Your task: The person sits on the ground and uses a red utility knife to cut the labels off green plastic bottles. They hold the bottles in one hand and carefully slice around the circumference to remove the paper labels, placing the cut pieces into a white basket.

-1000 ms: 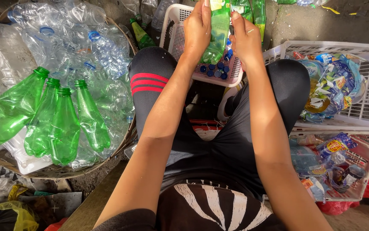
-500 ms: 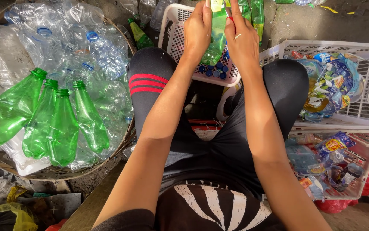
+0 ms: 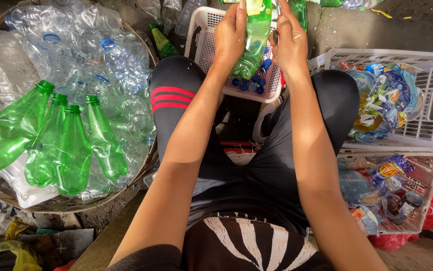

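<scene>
My left hand (image 3: 230, 36) and right hand (image 3: 289, 42) both clamp the green bottle (image 3: 254, 37), held upright between them above the white basket (image 3: 201, 30), label end up

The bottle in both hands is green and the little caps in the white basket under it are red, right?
Not quite: the head view shows the caps in the white basket are blue. The left hand and right hand do hold a green bottle.

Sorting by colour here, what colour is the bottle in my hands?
Green bottle, clearest in the head view.
</scene>
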